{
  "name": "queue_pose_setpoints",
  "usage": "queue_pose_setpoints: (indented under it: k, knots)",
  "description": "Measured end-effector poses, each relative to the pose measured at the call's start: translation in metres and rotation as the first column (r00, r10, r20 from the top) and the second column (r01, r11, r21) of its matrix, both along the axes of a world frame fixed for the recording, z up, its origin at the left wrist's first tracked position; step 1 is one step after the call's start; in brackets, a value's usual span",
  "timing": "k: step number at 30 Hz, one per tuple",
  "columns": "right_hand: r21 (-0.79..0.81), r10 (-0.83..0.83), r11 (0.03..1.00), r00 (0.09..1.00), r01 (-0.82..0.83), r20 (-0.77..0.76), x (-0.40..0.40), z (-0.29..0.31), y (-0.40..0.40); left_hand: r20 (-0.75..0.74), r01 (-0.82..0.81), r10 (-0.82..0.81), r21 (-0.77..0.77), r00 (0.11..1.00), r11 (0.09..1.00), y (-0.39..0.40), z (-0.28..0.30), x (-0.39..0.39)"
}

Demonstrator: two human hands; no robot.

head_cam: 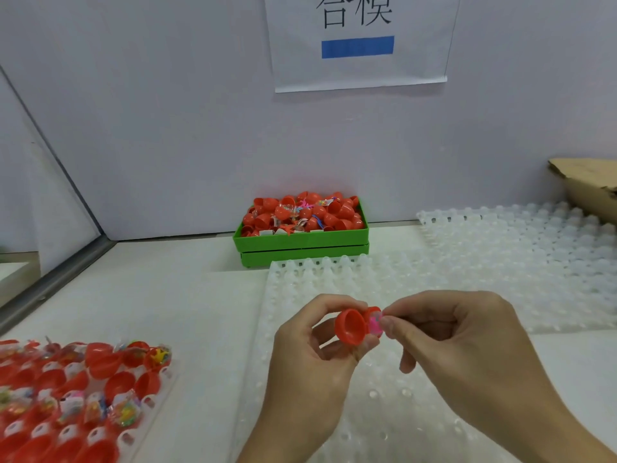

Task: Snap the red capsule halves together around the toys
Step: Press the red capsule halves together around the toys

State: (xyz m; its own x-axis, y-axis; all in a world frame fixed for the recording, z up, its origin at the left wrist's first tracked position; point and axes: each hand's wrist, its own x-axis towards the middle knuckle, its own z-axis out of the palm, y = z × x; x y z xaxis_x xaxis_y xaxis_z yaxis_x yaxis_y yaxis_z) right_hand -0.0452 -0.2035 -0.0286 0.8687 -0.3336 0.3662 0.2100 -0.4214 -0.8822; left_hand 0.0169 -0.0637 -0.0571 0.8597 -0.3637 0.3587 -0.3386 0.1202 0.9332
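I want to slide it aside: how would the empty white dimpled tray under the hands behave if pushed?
The white dimpled tray looks thin and translucent, so probably light and somewhat flexible. Being empty, it would likely slide easily on the smooth table.

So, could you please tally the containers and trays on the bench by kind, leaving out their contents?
Green bins, stacked: 2
White dimpled trays, empty: 2
Tray loaded with red capsule halves: 1
Cardboard box: 1
Total: 6
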Motion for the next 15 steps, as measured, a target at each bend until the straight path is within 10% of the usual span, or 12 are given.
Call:
queue_pose_setpoints:
  k: [15]
  knots:
    - [0.178, 0.096, 0.978, 0.992, -0.109, 0.083, 0.0058, -0.0101, -0.0065, -0.227, 0.044, -0.09, -0.2, 0.97, 0.979, 0.0002, 0.0012, 0.0017]
